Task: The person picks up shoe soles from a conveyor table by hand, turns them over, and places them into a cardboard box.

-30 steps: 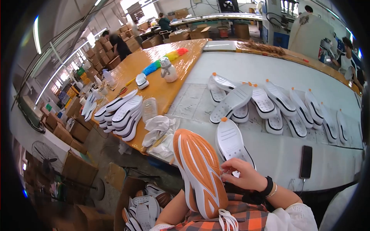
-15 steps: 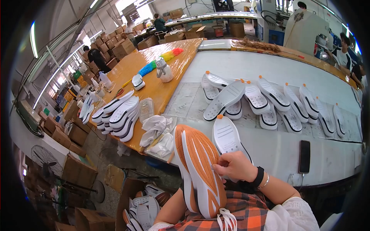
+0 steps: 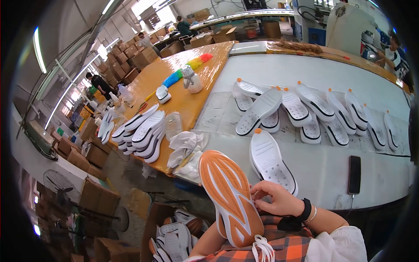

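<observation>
An orange-and-white shoe sole (image 3: 227, 196) stands tilted in front of me, its patterned orange underside turned toward the camera. My left hand is hidden behind the sole; only the forearm shows below it. My right hand (image 3: 273, 198) is at the sole's right edge, with thumb and fingers bent together; whatever lies between the fingertips is too small to make out. Just beyond that hand, a white sole with an orange tip (image 3: 270, 159) lies on the grey table (image 3: 314, 174). White laces (image 3: 263, 248) hang near the lower end of the orange sole.
Several white soles (image 3: 259, 111) lie across the table, and others are stacked (image 3: 148, 131) at left. A phone (image 3: 354, 174), white cloth (image 3: 185, 146), glass jar (image 3: 190, 81) and rainbow duster (image 3: 173, 77) are nearby. A box of soles (image 3: 174, 238) stands below. People are in the background.
The right hand's fingers closed in at the sole's edge, then lifted slightly. The orange sole has tilted a little. A person in black at the back left has moved left.
</observation>
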